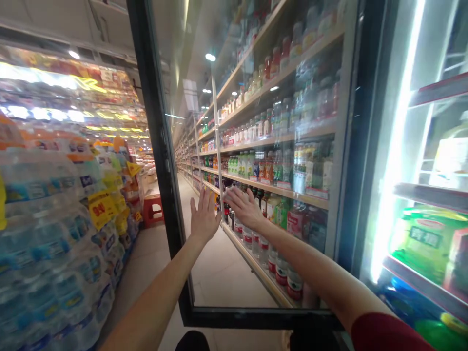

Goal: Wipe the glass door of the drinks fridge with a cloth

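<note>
In the head view a black-framed glass door [146, 97] of a drinks cooler stands swung out in front of me. My left hand [204, 218] lies with fingers stretched and spread at the pane, holding nothing. Just right of it, my right hand [245, 207] is at the same glass, fingers bent forward over a small crumpled white cloth [229, 193], perhaps a tissue. Most of that cloth is hidden under the fingers. Shelved bottles show through or reflect in the pane behind both hands.
At the right, the lit cooler shelves [424, 192] hold bottles, including a green pack [420, 243]. Stacked water bottles in plastic wrap [40, 209] line the left, with a yellow price sign [100, 209]. A red stool [153, 210] stands farther down the aisle floor [146, 263].
</note>
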`<state>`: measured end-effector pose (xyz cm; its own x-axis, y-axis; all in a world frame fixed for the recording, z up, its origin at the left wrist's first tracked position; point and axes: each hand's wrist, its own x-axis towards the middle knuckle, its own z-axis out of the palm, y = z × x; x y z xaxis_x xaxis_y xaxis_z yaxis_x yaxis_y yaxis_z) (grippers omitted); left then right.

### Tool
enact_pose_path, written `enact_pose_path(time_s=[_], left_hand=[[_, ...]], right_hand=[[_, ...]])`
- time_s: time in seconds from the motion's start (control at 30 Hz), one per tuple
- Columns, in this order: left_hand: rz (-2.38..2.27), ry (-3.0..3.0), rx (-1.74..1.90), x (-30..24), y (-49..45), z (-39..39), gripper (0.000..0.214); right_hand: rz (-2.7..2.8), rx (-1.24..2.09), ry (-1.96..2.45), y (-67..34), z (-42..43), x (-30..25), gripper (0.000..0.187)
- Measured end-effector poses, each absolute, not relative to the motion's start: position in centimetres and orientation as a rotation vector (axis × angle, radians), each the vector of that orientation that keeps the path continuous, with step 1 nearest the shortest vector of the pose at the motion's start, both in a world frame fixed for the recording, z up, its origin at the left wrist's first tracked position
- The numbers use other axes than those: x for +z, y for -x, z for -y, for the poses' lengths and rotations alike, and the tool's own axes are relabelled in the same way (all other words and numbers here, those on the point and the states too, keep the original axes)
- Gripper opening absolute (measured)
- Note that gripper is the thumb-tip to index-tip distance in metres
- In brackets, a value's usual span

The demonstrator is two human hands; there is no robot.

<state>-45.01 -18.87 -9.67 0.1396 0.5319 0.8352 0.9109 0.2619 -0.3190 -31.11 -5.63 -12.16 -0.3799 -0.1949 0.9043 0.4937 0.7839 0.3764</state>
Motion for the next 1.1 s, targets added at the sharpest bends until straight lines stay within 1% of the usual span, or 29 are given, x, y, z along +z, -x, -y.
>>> enact_pose_path(time_s=[0.2,0.27,0.4,0.47,0.63,0.87,1.1], left_hand=[[1.456,1.432,-0.457,-9.5,42.7,17.1,0.061],[1.419,1.448,-0.443,-9.8,42.0,16.6,0.061],[1.339,1.492,-0.421,-10.4,40.4,15.4,0.06],[1.319,1.507,-0.425,-10.5,39.7,14.9,0.059],[1.309,1.544,-0.452,-10.3,38.0,13.6,0.06],[1.24,1.606,-0.413,-10.4,35.8,12.6,0.059],[1.155,1.609,-0.414,-10.7,34.0,11.6,0.056]], right_hand=[[1.689,-0.561,0.536,28.0,3.9,-10.1,0.053],[1.724,-0.569,0.542,27.3,3.9,-10.7,0.053],[1.842,-0.732,0.37,26.2,3.7,-13.7,0.048],[1.84,-0.758,0.37,25.1,3.2,-14.0,0.049],[1.667,-0.633,0.626,22.2,1.8,-12.3,0.05],[1.74,-0.659,0.609,20.6,1.9,-15.0,0.05],[1.427,-0.528,0.865,17.3,0.2,-14.8,0.047]])
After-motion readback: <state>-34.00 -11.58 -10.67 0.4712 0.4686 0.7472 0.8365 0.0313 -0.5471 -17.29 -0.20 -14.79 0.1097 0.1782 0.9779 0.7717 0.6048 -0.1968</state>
